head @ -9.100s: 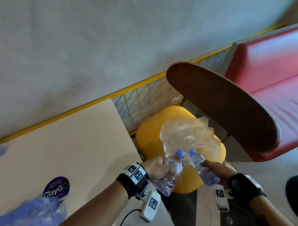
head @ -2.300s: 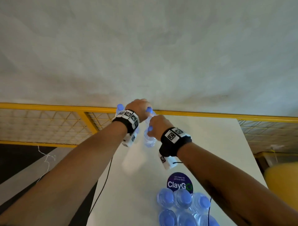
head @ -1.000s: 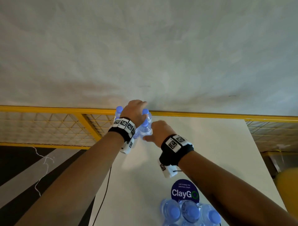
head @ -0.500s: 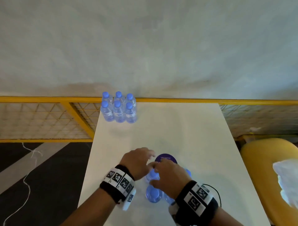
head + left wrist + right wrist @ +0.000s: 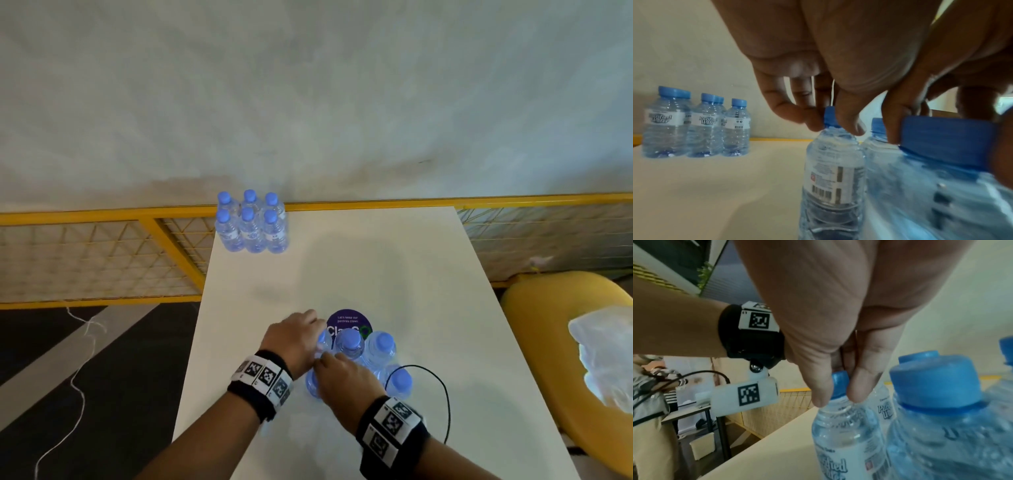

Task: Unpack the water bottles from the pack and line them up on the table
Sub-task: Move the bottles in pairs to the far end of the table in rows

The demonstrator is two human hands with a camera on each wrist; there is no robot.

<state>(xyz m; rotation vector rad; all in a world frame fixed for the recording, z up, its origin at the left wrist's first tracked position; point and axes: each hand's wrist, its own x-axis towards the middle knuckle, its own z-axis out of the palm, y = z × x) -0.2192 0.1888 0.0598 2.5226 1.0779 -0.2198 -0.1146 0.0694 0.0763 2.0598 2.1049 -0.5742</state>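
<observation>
Six blue-capped water bottles (image 5: 250, 229) stand in two rows at the table's far left corner, also seen as the far bottles (image 5: 694, 126) in the left wrist view. Several loose bottles (image 5: 380, 349) cluster near me beside a purple sticker (image 5: 349, 320). My left hand (image 5: 320, 337) pinches the cap of the cluster's far-left bottle (image 5: 833, 170); the left hand (image 5: 831, 125) holds it from above. My right hand (image 5: 318, 361) pinches the cap of the near-left bottle (image 5: 312, 385); the right hand (image 5: 838, 395) grips that bottle (image 5: 846, 434) while it stands on the table.
The white table (image 5: 376, 267) runs along a yellow mesh railing (image 5: 102, 257) and a grey wall. A yellow chair (image 5: 548, 308) on the right carries the crumpled plastic wrap (image 5: 603, 356). A black cable (image 5: 445, 394) loops by the cluster. A person (image 5: 649, 402) stands off to the left.
A second ago both hands were at the far corner among the lined-up bottles. They have come back to the near cluster, and each now pinches a cap.
</observation>
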